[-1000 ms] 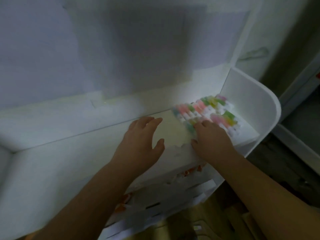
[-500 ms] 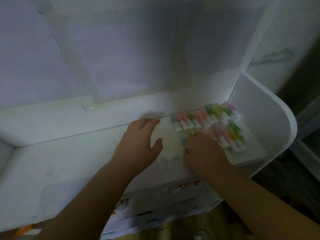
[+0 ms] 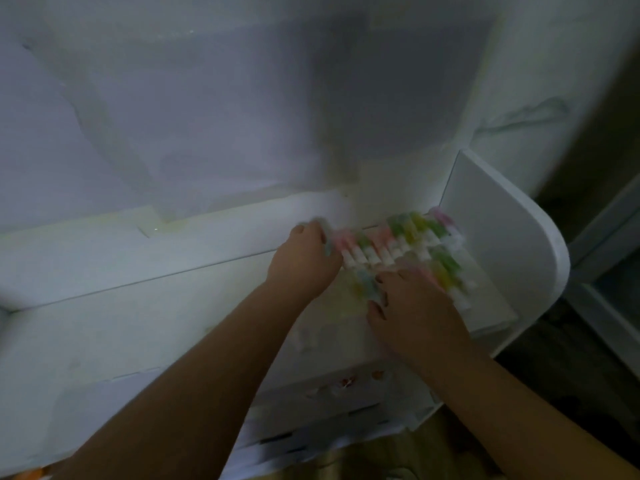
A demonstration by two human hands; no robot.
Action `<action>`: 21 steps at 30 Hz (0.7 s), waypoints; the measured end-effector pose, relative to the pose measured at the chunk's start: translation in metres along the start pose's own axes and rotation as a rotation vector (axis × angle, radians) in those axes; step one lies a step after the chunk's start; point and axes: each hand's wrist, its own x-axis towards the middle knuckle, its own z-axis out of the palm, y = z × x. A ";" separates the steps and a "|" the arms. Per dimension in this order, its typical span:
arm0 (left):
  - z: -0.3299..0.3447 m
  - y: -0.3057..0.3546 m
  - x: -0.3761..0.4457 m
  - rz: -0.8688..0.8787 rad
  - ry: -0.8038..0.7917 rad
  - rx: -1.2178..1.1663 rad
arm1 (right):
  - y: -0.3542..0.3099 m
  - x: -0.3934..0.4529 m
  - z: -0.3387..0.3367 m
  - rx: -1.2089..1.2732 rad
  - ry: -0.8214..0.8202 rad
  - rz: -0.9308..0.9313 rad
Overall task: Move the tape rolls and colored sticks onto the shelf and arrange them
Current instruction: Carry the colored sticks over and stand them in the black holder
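Now your left hand is at the left end of the colored sticks, fingers curled against the end stick, though the blur hides whether you pinch it or just push. Your right hand lies over the nearer row, fingers bent down onto the sticks and slightly spread. The sticks sit in two rough rows at the right end of the shelf, close to the white side panel (it works as a handy stop).

Risk from here, as I judge it: press sideways too hard with the left hand and the rows could buckle or ride over each other; drag the right hand toward you and the near row may roll to the front edge and drop onto the lower tiers. I can't spot any tape rolls on this shelf.
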 end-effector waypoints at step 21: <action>-0.016 -0.021 -0.023 -0.110 0.018 -0.088 | 0.030 -0.015 -0.020 0.243 0.059 0.104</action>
